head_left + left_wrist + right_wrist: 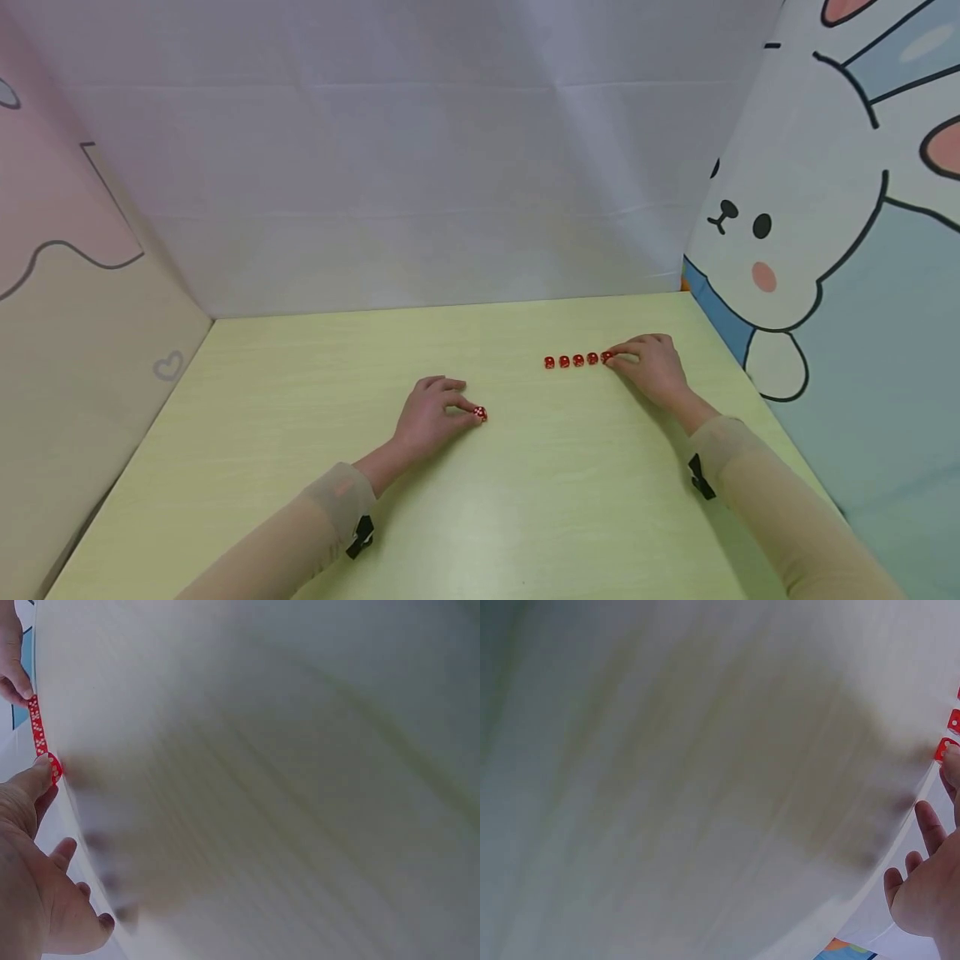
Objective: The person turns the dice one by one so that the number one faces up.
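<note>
Several red dice with white dots form a row [578, 360] on the table, right of its middle in the head view. At the row's right end, my right hand [651, 367] pinches the last die [942, 749] between thumb and fingertip, its other fingers loosely bent. Nearer to me and further left, my left hand [437, 421] pinches another red die [481, 413] between thumb and index finger, close over the table. The left wrist view shows that die [55, 769] at my fingertips, with the row seen behind it.
The pale yellow-green table [315, 358] ends at a white cloth backdrop [420, 200]. A side panel with a cartoon rabbit [787, 275] stands along the right edge, and a pink and cream panel [75, 350] along the left. Light sleeves cover both forearms.
</note>
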`<move>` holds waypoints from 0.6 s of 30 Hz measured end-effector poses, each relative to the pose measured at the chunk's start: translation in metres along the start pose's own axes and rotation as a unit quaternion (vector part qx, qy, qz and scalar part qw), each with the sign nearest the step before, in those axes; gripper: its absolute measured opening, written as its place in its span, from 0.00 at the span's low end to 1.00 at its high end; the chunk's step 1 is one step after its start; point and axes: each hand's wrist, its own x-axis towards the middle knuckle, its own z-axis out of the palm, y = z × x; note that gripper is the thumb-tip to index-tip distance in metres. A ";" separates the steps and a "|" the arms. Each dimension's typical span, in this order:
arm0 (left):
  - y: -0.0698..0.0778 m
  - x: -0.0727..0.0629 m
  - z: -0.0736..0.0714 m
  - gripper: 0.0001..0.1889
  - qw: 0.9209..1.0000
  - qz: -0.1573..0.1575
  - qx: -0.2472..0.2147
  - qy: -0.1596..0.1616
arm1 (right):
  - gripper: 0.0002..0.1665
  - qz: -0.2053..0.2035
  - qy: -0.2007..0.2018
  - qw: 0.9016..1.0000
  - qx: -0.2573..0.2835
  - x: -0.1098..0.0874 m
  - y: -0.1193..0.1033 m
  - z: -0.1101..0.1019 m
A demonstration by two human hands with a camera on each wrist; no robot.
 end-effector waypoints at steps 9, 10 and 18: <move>-0.001 -0.003 -0.001 0.09 1.000 -0.002 0.007 0.002 | 0.18 0.000 0.001 1.000 0.000 0.001 0.002 0.001; -0.001 -0.003 -0.001 0.09 1.000 -0.001 0.009 0.003 | 0.19 0.000 0.002 1.000 -0.002 0.001 0.002 0.001; -0.002 -0.004 -0.002 0.09 1.000 0.008 0.024 0.006 | 0.19 0.001 0.001 1.000 -0.001 0.000 0.001 0.000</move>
